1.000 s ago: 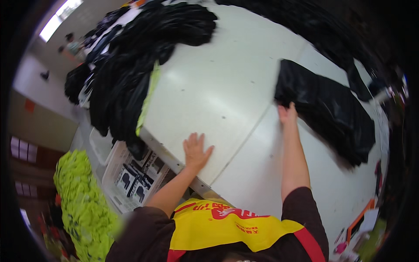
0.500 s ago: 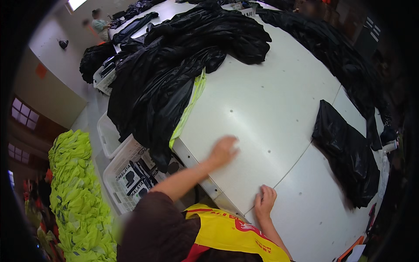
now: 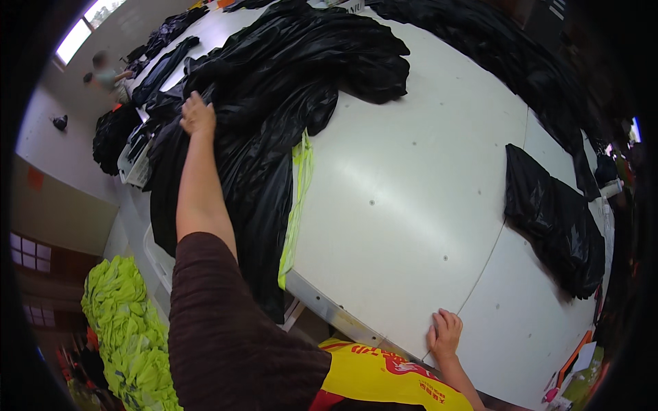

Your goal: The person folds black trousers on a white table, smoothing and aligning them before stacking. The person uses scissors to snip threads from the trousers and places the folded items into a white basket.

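My left hand [image 3: 199, 116] is stretched far forward on the left, over the big heap of shiny black garments [image 3: 274, 75]. Its fingers are extended and apart, with nothing held between them; whether the fingertips press on the cloth is hard to tell. Lying at the near edge of the white table [image 3: 404, 205], my right hand [image 3: 445, 334] has loosely bent fingers and holds nothing. A lime-yellow strip of cloth [image 3: 296, 209] shows along the heap's right side. To the right lies a folded black garment [image 3: 552, 219].
More black cloth [image 3: 507, 61] runs along the table's far right side. A lime-yellow garment pile [image 3: 127, 335] stands at the lower left. White baskets [image 3: 137, 164] flank the heap's left side. Another person [image 3: 110, 75] works at the far left.
My left arm has swung forward and left, from above the bare tabletop to the black heap. My right hand stays at the table edge. The view has shifted.
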Available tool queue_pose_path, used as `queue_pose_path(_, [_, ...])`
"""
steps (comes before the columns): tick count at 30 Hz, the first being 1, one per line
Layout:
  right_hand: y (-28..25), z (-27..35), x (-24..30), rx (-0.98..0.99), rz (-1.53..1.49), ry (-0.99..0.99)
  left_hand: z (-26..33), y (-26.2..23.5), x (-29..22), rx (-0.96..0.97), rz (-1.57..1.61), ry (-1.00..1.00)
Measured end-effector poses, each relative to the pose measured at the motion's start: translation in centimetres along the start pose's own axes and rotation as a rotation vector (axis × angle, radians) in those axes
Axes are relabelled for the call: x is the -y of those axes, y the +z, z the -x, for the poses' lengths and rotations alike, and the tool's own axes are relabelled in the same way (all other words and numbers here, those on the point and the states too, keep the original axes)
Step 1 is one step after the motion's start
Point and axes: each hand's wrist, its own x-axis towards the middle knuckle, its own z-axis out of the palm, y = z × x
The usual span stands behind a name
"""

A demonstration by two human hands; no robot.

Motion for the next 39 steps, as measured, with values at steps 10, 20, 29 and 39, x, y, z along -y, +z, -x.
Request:
queue_pose_path(10, [-0.1, -0.3, -0.5, 0.034, -0.011, 0.006, -5.1, -1.0, -7.0, 0.057, -0.339, 0.384])
queue_pose_path(20, [-0.6, 0.0, -0.6, 0.013, -0.077, 0.008, 8.4, -6.9, -6.1, 0.159, 0.469, 0.761])
queue_pose_path(29, [1.7, -5.8, 0.7, -0.025, -1.189, 0.817, 45.8, -23.4, -8.4, 1.984, 1.215, 0.778])
queue_pose_path(39, [0.6, -10.7, -1.1, 0.255, -1.856, 0.572, 50.8, -31.8, -12.9, 1.022, 1.358, 0.393])
